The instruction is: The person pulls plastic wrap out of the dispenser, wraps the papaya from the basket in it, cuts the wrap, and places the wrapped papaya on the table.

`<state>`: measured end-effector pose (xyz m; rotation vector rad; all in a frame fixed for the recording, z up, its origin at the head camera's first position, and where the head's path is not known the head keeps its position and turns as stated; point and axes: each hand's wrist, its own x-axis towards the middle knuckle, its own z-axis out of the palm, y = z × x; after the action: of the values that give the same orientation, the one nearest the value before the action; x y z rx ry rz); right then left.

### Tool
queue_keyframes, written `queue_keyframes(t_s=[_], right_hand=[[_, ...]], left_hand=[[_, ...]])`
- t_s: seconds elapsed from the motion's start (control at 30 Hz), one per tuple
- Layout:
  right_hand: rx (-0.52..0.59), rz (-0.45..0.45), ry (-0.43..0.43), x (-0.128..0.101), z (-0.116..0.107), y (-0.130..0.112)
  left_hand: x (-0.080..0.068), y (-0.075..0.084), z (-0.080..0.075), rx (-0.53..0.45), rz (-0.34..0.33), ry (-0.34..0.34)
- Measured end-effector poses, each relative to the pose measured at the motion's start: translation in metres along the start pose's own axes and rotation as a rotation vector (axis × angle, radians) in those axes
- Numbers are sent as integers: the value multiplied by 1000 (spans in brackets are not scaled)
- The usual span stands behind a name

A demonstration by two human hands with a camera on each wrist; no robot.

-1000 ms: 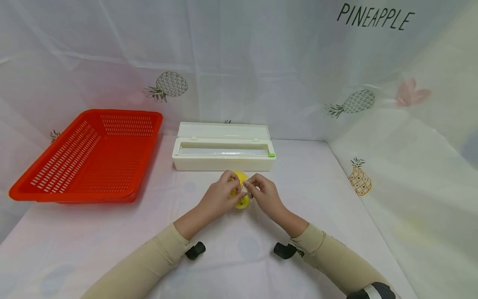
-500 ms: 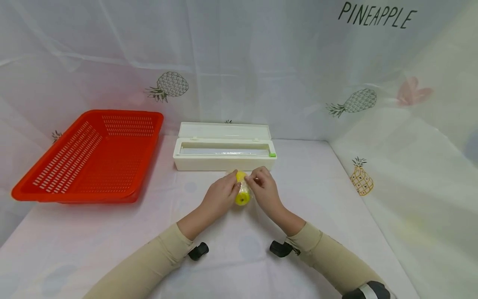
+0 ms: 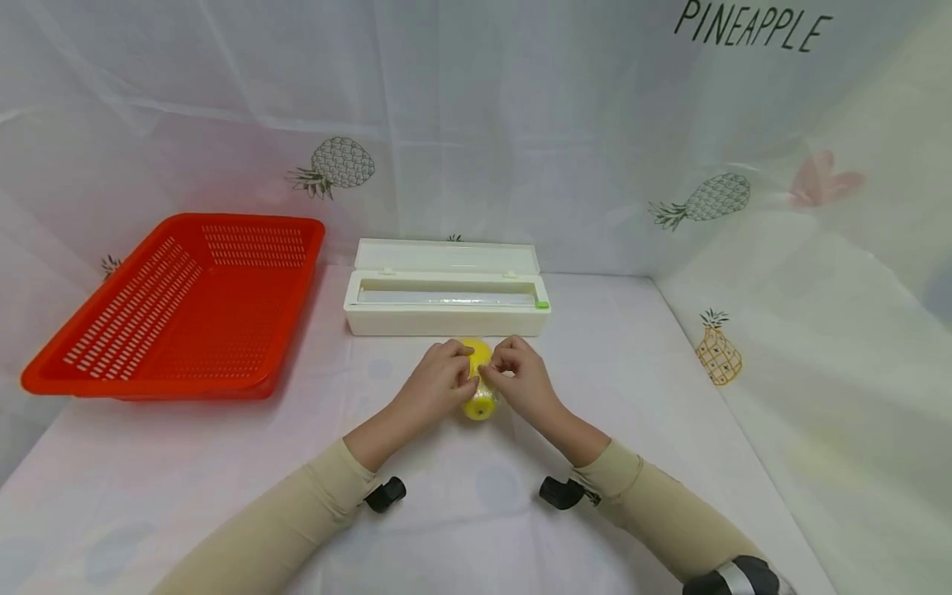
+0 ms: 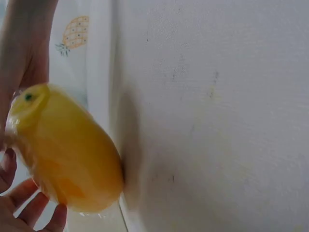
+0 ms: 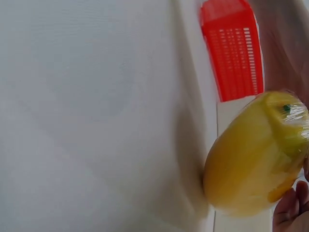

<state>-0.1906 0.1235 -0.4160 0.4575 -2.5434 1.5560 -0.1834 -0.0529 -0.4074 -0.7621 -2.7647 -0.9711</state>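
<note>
A yellow fruit [image 3: 479,402] wrapped in clear film lies on the white tablecloth, in front of the cling-film dispenser box [image 3: 445,291]. My left hand [image 3: 439,383] grips it from the left, and my right hand [image 3: 519,383] pinches the film on its top from the right. The fingertips of both hands meet over the fruit. The left wrist view shows the wrapped fruit [image 4: 65,150] close up with fingers [image 4: 29,212] below it. In the right wrist view the fruit [image 5: 256,154] shows crinkled film at its stem end.
An orange perforated basket [image 3: 178,306] stands at the left, also seen as the orange basket [image 5: 234,48] in the right wrist view. The white dispenser box stands open behind the hands. A pineapple-print cloth [image 3: 714,207] covers the table and the walls.
Both hands have drawn closer together over the top of the fruit, fingers now meeting there. The fruit stays in the same spot on the table.
</note>
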Motion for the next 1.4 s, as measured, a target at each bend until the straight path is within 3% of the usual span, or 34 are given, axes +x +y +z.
queue_keyframes(t_s=[0.23,0.43,0.53,0.8,1.07,1.23,1.4], right_hand=[[15,137,-106,1,-6,11],[194,337,-230,4,-11,21],[206,384,-299,8,-13,25],[115,352,-414,18,-11,27],[98,267,-419,19,-8,32],[96,228,-425,17,-8,34],[135,186,-466,18,-10,37]], left_hand=[[-3,-7,-3,-6,38,-29],[-6,-12,-1,11,97,-55],[-6,-16,1,4,104,-80],[-6,-27,-2,27,115,-110],[-6,-28,-9,85,118,-94],[-6,-35,-13,26,23,-29],[0,-48,-22,-171,-130,44]])
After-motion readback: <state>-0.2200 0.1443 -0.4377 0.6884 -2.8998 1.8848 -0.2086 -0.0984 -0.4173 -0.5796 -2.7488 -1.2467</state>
